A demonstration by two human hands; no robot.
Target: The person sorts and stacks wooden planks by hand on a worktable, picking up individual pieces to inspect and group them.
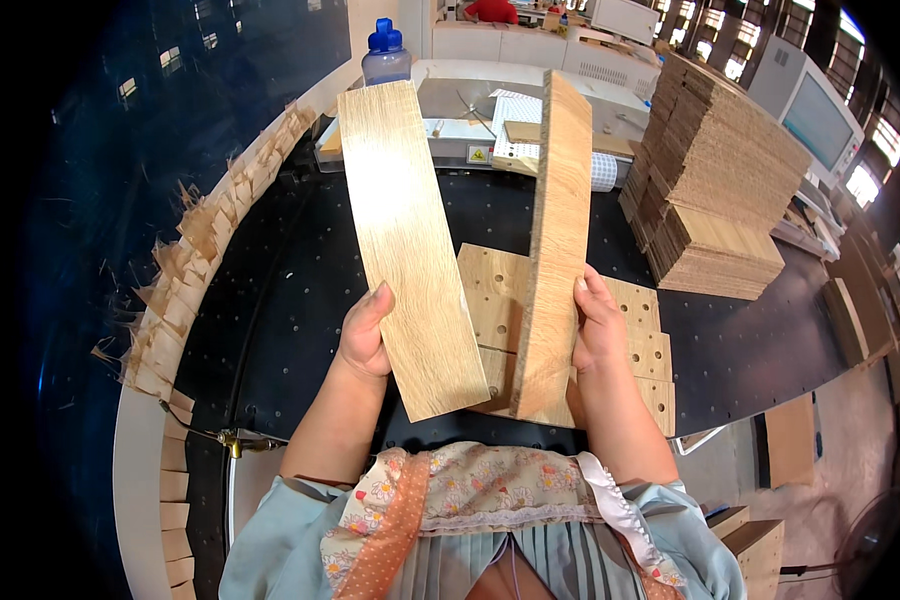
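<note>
Left board (413,250) is up over the worktop (280,290), broad pale face showing, top leaning left. Right board (564,240) stands beside it, turned nearly edge-on; its other broad face is out of sight. Both are in full length, apart, with a gap between that's wider at the top. Can't tell if their lower ends touch anything.

Behind and below: drilled wooden panels (491,285) on the worktop, a seam between some of them. The boards and right forearm cover a good part, so can't count panels or holes.

Room: black worktop is bare left of the left board, out to the ragged paper-like strips (230,190) along the curved edge. Right side is tighter at the back: tall stack of brown boards (715,170) stands there, well apart from the right board. Near edge runs close to the person's apron (500,485).

Left hand (367,332): clamped on the left board's outer long edge, thumb on the face, fingers hidden behind. Right hand (600,322): clamped on the right board's right edge, fingers mostly hidden.

Far side: blue-capped bottle (387,62), base hidden behind the left board; monitor (818,120) past the stack. Picture rim goes black.
</note>
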